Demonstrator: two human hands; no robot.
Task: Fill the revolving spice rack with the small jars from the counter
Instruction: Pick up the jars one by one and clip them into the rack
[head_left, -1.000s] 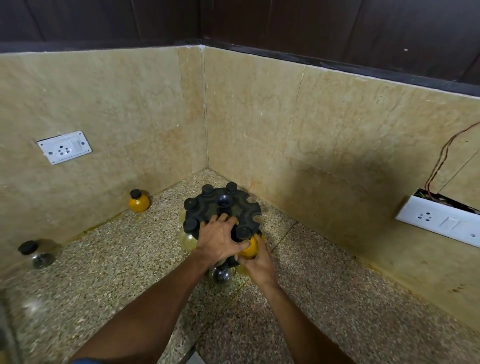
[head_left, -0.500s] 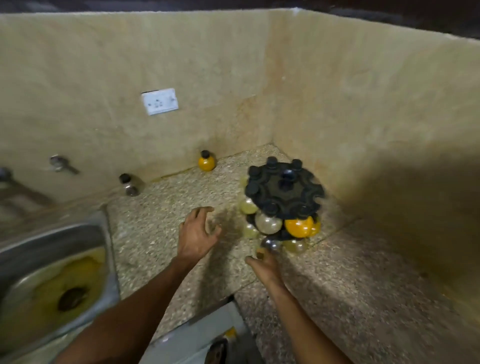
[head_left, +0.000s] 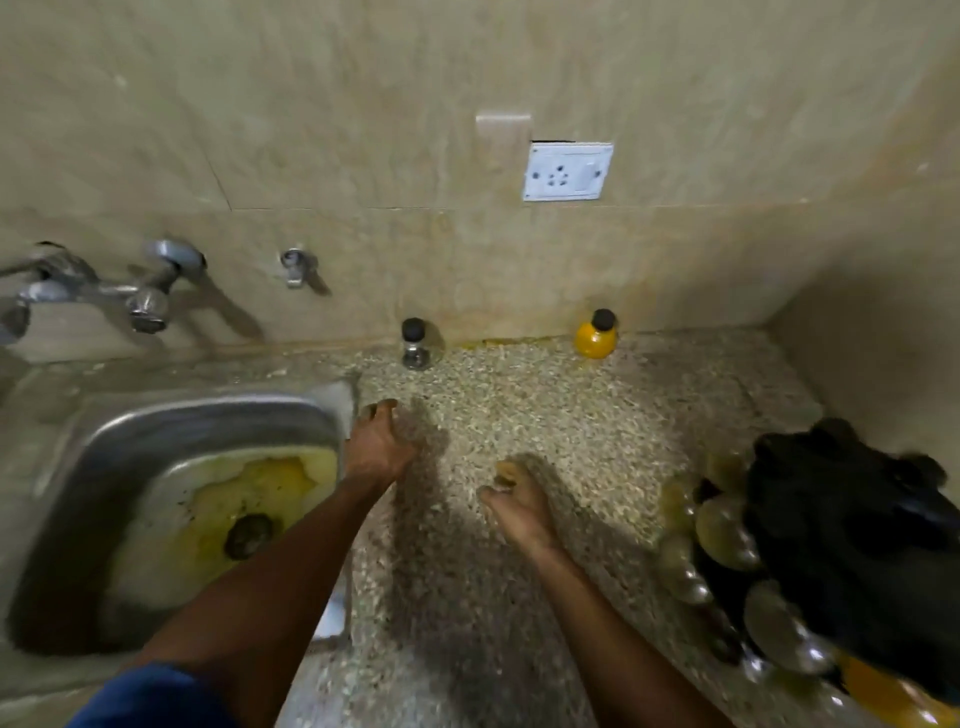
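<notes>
- Nearest, both forearms reach out over the speckled worktop (head_left: 519, 415).
- The right hand (head_left: 519, 501) hangs empty, grip loosely curled; the spice rack (head_left: 841, 540), blurred, sits at the right edge with jars in it.
- The left hand (head_left: 382, 441) is empty, fingers spread, beside the sink (head_left: 208, 415).
- Farthest, against the wall, stand a clear jar (head_left: 415, 345) and an orange jar (head_left: 596, 335), well apart.

Counted: two loose jars on the worktop, one clear (head_left: 415, 345), one orange (head_left: 596, 335); one spice rack (head_left: 852, 545); one sink (head_left: 104, 457); one socket (head_left: 567, 172); two hands, left (head_left: 382, 441), right (head_left: 517, 499).
</notes>
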